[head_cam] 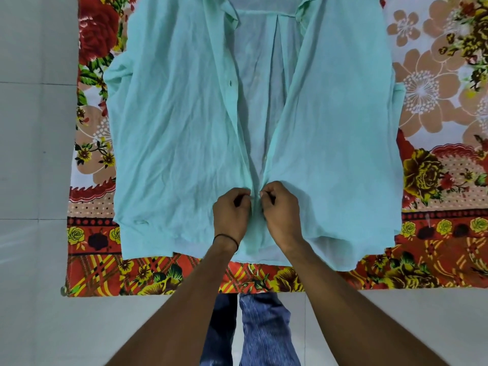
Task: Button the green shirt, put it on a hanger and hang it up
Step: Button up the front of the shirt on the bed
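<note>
A pale green shirt (171, 128) lies flat and face up on a flowered cloth, collar at the far end, hem near me. Its front gapes open in a long V from the collar down to my hands. My left hand (231, 208) pinches the left front edge near the hem. Right beside it, my right hand (281, 207) pinches the right front edge, so the two edges meet between my fingertips. A dark button (230, 82) shows higher on the left front edge. No hanger is in view.
The flowered cloth (435, 180) in red, orange and yellow covers a surface that ends just below the shirt's hem. Pale tiled floor (34, 154) lies to the left and in front. My legs in blue jeans (264, 328) stand at the cloth's near edge.
</note>
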